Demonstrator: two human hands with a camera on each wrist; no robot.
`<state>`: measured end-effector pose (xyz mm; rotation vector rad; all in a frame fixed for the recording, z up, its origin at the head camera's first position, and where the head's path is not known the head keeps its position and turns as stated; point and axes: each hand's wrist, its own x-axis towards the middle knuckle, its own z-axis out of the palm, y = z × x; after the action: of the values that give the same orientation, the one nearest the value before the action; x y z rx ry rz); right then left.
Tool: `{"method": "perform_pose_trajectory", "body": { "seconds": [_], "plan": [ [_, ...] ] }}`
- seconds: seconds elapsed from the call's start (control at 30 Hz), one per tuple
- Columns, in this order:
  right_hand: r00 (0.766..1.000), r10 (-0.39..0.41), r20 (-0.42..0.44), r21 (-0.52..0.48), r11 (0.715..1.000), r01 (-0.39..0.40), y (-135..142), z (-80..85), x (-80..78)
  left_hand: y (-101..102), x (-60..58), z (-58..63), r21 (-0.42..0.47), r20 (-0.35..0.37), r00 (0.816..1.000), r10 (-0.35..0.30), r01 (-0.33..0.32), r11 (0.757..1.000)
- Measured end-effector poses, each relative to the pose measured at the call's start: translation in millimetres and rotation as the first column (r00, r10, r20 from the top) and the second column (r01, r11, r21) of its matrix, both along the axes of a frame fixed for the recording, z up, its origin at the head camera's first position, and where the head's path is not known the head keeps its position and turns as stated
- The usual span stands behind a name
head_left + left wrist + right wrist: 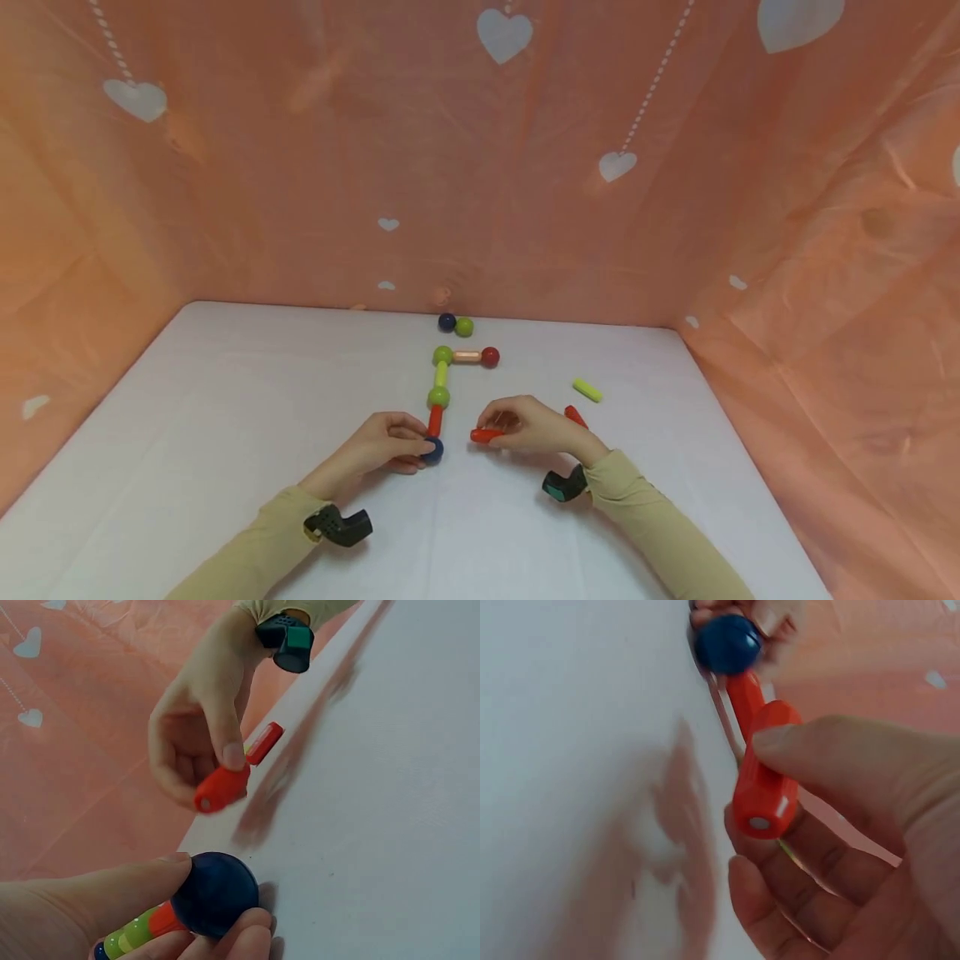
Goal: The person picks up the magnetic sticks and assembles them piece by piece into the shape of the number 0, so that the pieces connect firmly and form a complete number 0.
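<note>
The left hand (386,442) is clamped by thumb and fingers on the near blue ball (432,451), which forms the near end of a chain on the white bench (225,400). From this ball, the chain runs through the chain's red stick (435,421), a middle green ball (438,397), a lime stick (441,374) and a corner green ball (443,356). There it turns right along a tan stick (467,357) to a red ball (491,357).

The right hand (528,427) is clamped on the held red stick (483,436), apart from the chain. Near its wrist lies a loose red stick (575,416); farther out lies a loose lime stick (587,390). Beyond the chain, a far blue ball (447,322) sits just beside a far green ball (464,327).

The right wrist view shows a pale disc (759,823) in the end face of the held red stick; the head view does not resolve this disc. Only the head view shows the tan stick and red ball.
</note>
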<state>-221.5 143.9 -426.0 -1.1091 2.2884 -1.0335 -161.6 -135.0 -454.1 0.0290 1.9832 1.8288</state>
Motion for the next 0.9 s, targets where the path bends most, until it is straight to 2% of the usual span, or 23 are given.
{"method": "perform_pose_trajectory", "body": {
  "seconds": [0.23, 0.37, 0.6, 0.9],
  "plan": [
    [0.996, 0.064, 0.063, -0.012, 0.998, -0.063, -27, -11.0, -1.9, 0, -1.3, 1.6, -0.032, -0.032, 0.999, 0.006, -0.007, 0.999],
    [0.995, 0.089, 0.050, -0.011, 0.996, -0.089, -32, -12.5, -0.6, 0, -2.0, 1.7, -0.041, -0.044, 0.999, 0.002, -0.004, 0.999],
    [0.993, 0.096, 0.075, -0.024, 0.995, -0.095, -35, -10.8, 2.0, 1, -4.0, 3.3, -0.067, -0.066, 0.998, -0.013, 0.009, 0.998],
    [0.993, 0.086, 0.082, -0.025, 0.996, -0.085, -35, -11.9, 3.2, 6, -4.4, 4.7, -0.193, -0.125, 0.991, 0.045, -0.069, 0.979]
  ]
}}
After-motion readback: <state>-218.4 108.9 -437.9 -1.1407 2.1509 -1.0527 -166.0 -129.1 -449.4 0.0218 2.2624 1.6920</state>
